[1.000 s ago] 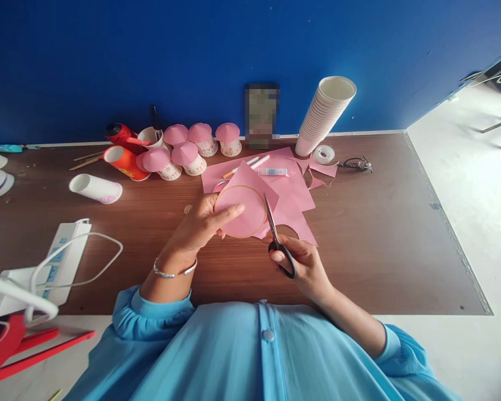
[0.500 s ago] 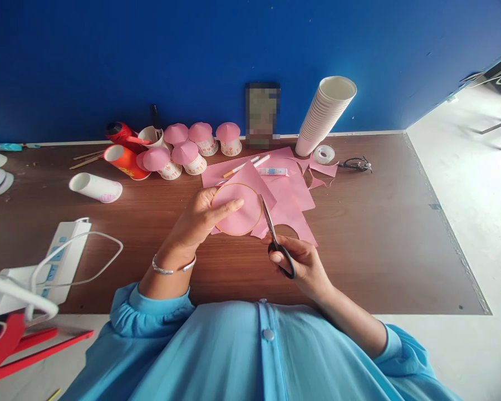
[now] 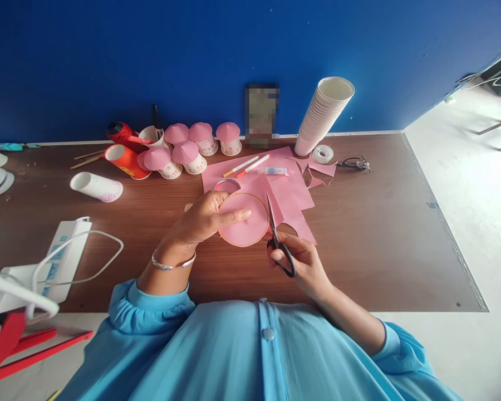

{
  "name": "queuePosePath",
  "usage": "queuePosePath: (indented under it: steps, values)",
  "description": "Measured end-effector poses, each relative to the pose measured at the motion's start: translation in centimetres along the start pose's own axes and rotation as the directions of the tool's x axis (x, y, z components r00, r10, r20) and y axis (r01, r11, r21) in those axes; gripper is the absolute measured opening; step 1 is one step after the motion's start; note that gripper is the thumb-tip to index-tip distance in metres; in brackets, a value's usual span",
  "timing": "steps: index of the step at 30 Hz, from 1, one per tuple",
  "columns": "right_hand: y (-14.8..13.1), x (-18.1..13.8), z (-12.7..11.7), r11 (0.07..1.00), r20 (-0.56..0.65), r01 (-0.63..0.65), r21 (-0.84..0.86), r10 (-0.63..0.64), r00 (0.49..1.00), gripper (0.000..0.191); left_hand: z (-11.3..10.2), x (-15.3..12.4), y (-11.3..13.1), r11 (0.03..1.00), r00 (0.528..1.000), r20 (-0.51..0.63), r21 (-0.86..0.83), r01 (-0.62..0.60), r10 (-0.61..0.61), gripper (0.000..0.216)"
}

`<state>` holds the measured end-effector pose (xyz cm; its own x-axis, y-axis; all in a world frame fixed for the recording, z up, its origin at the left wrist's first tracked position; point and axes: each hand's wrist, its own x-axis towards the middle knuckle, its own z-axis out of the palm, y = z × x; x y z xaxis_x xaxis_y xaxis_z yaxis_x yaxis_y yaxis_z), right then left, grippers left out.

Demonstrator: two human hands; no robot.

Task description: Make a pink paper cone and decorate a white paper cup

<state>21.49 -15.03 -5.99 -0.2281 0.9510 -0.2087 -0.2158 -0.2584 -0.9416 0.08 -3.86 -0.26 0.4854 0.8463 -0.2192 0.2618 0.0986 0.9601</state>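
Note:
My left hand [image 3: 211, 217] pinches a piece of pink paper [image 3: 250, 228] marked with a round yellow-orange outline, its thumb lying across the top. Much of the edge is cut along that line, and a flap stands up at the right side. In my right hand [image 3: 298, 262] are black-handled scissors [image 3: 280, 248], their blades pointing up at the right edge of the circle. The blades look closed or nearly so. Beneath lie several pink paper sheets [image 3: 298, 195], one with a curved cut-out. A round ring-like object [image 3: 227, 184] shows just behind my left hand.
Two markers [image 3: 246, 167] and a glue tube [image 3: 272, 171] lie on the paper. Paper cups with pink cone tops [image 3: 186, 153], a red cup [image 3: 127, 161] and a white cup [image 3: 96, 186] stand or lie left. A cup stack [image 3: 325, 114], tape roll [image 3: 323, 153] and power strip [image 3: 60, 262] are around.
My left hand has shifted the pink paper down and to the right and turned it. The upper flap has swung right, uncovering the markers and the ring-like object. The scissors have barely moved.

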Motion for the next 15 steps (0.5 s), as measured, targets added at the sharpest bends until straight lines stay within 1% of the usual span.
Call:
queuePosePath:
  steps: [3,8,11,15]
  values:
    - [0.13,0.04,-0.04,0.999,0.0,0.008,-0.033,-0.008,1.0,0.04,-0.13,-0.1,-0.06,1.0,1.0,-0.012,-0.006,0.01,-0.01,0.041]
    - [0.2,-0.01,-0.2,0.998,0.003,0.013,-0.067,-0.013,1.0,0.041,-0.1,0.05,-0.3,0.995,1.0,-0.023,-0.094,0.012,-0.014,0.044]
    - [0.17,-0.07,-0.27,0.998,0.005,0.008,-0.057,-0.008,1.0,0.039,-0.01,0.26,-0.64,0.988,0.996,-0.085,-0.157,-0.007,-0.006,0.046]
    - [0.1,-0.1,-0.21,0.999,-0.009,-0.011,-0.032,0.01,1.0,0.039,0.06,0.46,-1.02,0.986,0.985,-0.17,-0.161,-0.045,0.017,0.041]
